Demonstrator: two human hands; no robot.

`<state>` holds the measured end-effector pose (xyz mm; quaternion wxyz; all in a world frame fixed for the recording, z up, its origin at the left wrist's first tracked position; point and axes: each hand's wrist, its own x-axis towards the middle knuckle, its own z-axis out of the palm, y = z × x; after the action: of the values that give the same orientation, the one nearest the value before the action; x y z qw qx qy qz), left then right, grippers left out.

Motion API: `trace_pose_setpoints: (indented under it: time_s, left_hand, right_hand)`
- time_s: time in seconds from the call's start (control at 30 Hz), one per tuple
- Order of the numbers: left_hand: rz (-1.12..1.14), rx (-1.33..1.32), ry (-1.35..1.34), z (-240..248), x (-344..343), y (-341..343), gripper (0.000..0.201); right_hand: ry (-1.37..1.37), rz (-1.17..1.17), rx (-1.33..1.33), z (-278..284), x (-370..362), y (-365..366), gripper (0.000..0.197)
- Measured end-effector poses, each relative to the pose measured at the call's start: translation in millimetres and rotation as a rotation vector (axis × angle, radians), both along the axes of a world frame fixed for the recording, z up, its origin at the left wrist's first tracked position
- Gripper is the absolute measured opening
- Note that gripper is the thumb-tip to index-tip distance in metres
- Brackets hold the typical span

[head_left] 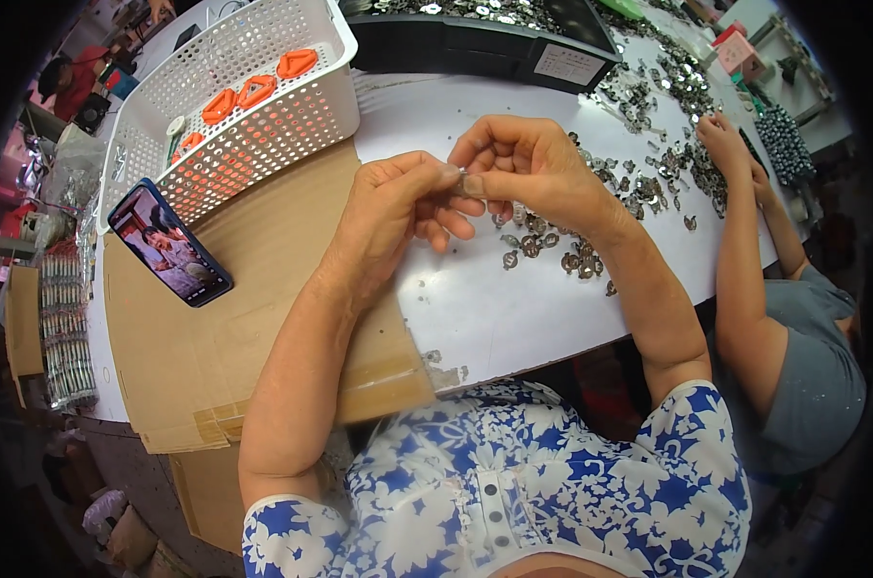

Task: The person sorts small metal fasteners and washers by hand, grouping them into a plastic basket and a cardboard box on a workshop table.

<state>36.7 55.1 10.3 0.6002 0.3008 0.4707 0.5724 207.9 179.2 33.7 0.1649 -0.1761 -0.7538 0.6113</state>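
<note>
Over the white table (475, 332), my left hand (403, 202) and my right hand (533, 169) meet at the fingertips. Thumb and forefinger of each are pinched together around something too small to make out; only a tiny pale glint shows between the thumbs. The other left fingers curl loosely below. Just beyond my right wrist lie loose small metal pieces (533, 243), flat with rounded parts, scattered in a heap that runs toward the far right.
A cardboard sheet (273, 328) covers the table's left side. On it a phone (171, 246) leans against a white perforated basket (345, 91) holding orange parts (256, 91). A black bin (446, 48) of metal pieces stands behind. At right, a co-worker's hands (725, 144) reach into the pile.
</note>
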Motion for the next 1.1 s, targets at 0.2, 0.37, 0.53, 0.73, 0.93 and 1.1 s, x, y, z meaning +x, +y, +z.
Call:
trace_pose_setpoints:
  time_s: [0.2,0.37,0.53,0.73,0.93,1.1]
  left_hand:
    - [-0.054,-0.1,-0.234,-9.3,-9.1,2.2,0.022]
    - [-0.036,-0.199,-0.443,-13.9,-13.7,2.7,0.019]
    - [-0.059,-0.2,-0.614,-30.2,-20.5,7.0,0.019]
    - [-0.043,-0.226,-0.642,-28.4,-20.8,7.3,0.018]
    - [-0.009,-0.016,-0.619,-22.6,-17.7,5.5,0.02]
    - [0.016,0.072,-0.561,-17.5,-19.9,4.3,0.021]
  right_hand:
    - [-0.018,0.038,-0.546,-15.9,-3.9,6.5,0.02]
    - [0.004,0.037,-0.747,-28.6,-9.5,6.7,0.021]
    - [0.021,0.03,-0.731,-32.2,-13.9,3.9,0.024]
    - [0.021,-0.071,-0.648,-28.6,-15.4,-3.6,0.023]
    - [-0.149,-0.143,-0.004,-25.9,-5.2,14.0,0.026]
    - [-0.149,-0.093,0.647,-38.9,-0.1,18.5,0.021]
